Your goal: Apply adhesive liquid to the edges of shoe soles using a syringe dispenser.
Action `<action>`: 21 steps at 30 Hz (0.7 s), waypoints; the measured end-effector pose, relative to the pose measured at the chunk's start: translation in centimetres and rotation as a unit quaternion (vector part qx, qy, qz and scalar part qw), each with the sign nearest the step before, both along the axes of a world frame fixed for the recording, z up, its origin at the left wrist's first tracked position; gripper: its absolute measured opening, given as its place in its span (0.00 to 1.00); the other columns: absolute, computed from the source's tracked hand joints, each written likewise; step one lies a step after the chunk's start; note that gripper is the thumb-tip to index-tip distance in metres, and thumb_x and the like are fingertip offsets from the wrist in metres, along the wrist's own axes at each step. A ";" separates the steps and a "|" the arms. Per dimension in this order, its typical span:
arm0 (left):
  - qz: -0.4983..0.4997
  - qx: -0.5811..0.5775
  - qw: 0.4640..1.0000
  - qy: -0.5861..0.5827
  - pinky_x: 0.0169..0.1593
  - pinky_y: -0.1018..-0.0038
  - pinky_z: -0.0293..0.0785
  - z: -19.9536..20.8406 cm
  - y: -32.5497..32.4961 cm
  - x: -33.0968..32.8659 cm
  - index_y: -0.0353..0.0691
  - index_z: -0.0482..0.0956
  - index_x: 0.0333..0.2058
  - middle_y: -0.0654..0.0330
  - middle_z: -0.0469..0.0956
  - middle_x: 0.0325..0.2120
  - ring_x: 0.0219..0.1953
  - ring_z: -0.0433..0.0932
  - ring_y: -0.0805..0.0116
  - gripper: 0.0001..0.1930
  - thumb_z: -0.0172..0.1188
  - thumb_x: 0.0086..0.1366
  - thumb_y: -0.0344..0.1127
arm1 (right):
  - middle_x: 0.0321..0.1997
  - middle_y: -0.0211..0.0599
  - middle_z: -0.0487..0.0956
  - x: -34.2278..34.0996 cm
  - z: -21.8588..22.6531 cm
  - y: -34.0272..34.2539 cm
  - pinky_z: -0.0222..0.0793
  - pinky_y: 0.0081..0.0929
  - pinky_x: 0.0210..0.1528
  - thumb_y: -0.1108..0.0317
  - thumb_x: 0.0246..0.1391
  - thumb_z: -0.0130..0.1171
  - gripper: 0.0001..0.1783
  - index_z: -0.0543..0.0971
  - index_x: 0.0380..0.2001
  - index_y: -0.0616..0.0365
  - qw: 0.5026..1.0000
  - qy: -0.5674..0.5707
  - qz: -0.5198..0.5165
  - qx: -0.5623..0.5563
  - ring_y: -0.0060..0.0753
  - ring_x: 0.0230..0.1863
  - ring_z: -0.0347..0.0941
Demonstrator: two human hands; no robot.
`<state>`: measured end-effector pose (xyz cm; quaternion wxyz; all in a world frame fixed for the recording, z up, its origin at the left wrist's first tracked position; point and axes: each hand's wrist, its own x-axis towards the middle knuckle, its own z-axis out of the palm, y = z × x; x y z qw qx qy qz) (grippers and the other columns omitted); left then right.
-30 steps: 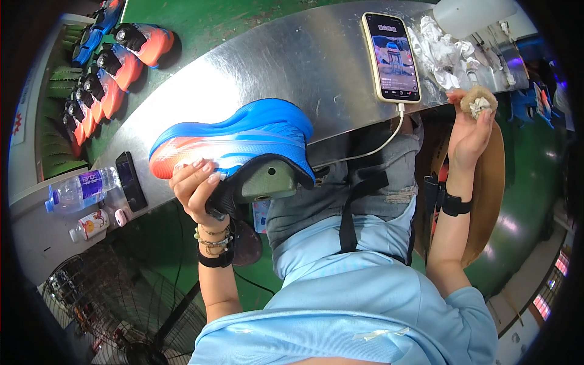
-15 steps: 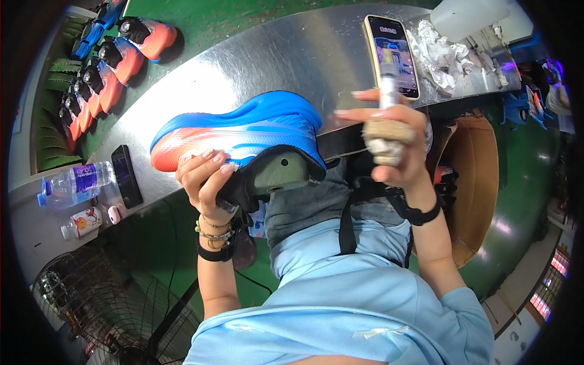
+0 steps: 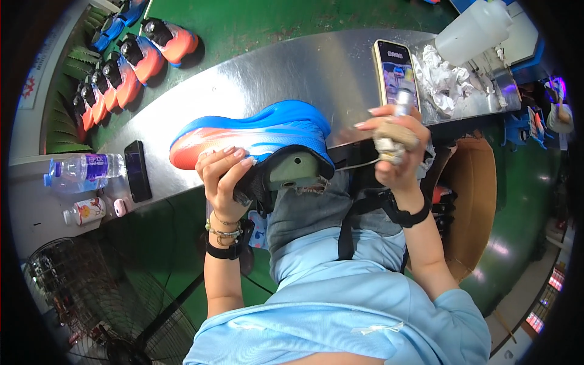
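A blue and coral sneaker (image 3: 255, 135) lies on its side at the table's near edge, toe to the left and blue sole turned away from me. A green block with a dark hole (image 3: 297, 160) fills its black-edged opening. My left hand (image 3: 224, 179) is closed around the shoe's near side, fingers on the upper. To the right of the heel, my right hand (image 3: 404, 143) is raised, gripping a tool with a silver end (image 3: 403, 100) and a tan and whitish wrapped part. A thin strip reaches from this hand toward the heel; whether it touches, I cannot tell.
Matching sneakers (image 3: 143, 58) stand in a row at the far left. A lit phone (image 3: 395, 70), crumpled white paper (image 3: 441, 85) and a white plastic bottle (image 3: 474, 30) are at the far right. A dark phone (image 3: 138, 171), water bottle (image 3: 85, 170), fan (image 3: 91, 298) and cardboard box (image 3: 477, 201) surround me.
The whole view has shifted slightly. My right hand has tilted its tool, and the thin strip now shows beside the heel. My left hand keeps its hold on the sneaker.
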<state>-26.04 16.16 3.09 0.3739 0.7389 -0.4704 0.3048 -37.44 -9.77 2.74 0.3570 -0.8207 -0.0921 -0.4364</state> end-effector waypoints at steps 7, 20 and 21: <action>0.101 -0.050 0.990 0.091 0.45 0.68 0.68 3.2 -4.9 4.4 0.35 0.69 0.40 0.55 0.75 0.34 0.37 0.73 0.63 0.30 0.74 0.38 0.35 | 0.30 0.38 0.79 -6.0 0.6 -5.2 0.56 0.34 0.50 0.41 0.47 0.53 0.33 0.60 0.43 0.58 0.988 0.004 -0.122 0.090 0.36 0.42 0.66; 0.407 0.130 0.872 0.237 0.50 0.65 0.67 -4.9 -10.7 33.7 0.23 0.54 0.50 0.41 0.67 0.45 0.48 0.69 0.47 0.50 0.69 0.37 0.54 | 0.42 0.39 0.77 -11.1 -1.7 -11.2 0.50 0.36 0.55 0.51 0.46 0.58 0.28 0.63 0.43 0.57 0.949 0.131 -0.281 0.052 0.41 0.47 0.62; 0.429 0.153 0.856 0.246 0.50 0.64 0.68 -5.3 -10.5 34.5 0.21 0.54 0.49 0.40 0.68 0.44 0.46 0.71 0.47 0.50 0.68 0.38 0.54 | 0.43 0.39 0.76 -11.0 -1.9 -11.5 0.49 0.36 0.55 0.49 0.46 0.58 0.28 0.64 0.43 0.55 0.943 0.154 -0.294 0.018 0.40 0.48 0.63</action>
